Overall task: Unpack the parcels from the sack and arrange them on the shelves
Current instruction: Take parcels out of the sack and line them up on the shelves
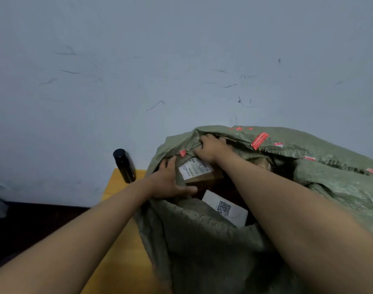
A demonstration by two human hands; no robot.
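Both hands are inside the green sack point(202, 240). The left hand point(170, 183) grips the brown box point(200, 177) by its side. The right hand point(213, 148) grabs the sack's cloth at the box's top. The box's white label is too blurry to read. A second parcel point(226, 207) with a square code lies just below. Two parcels show. One black bottle point(124, 165) stands left, by the wall point(160, 49).

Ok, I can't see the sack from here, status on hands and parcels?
Left hand grips brown box at sack mouth. Right hand holds sack's far edge. White parcel below, not yet out. Nothing blocking.
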